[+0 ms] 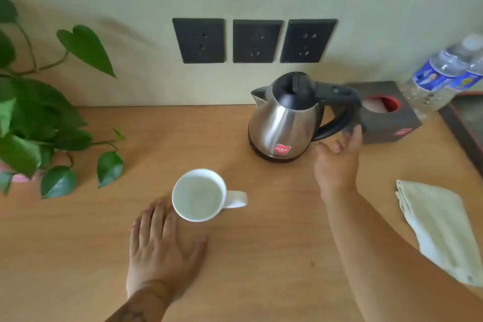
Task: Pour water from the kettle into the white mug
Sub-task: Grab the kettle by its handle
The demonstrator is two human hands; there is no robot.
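Note:
A steel kettle with a black lid and handle stands upright on its base on the wooden table, spout to the left. My right hand is open just right of it, fingertips close to the black handle, holding nothing. The white mug stands nearer me, handle to the right; I cannot tell whether it holds water. My left hand lies flat on the table, fingers apart, touching or nearly touching the mug's near left side.
A leafy green plant fills the left edge. Behind the kettle's handle sits a dark tissue box, with water bottles at the far right. A folded pale cloth lies right. Three wall sockets are behind.

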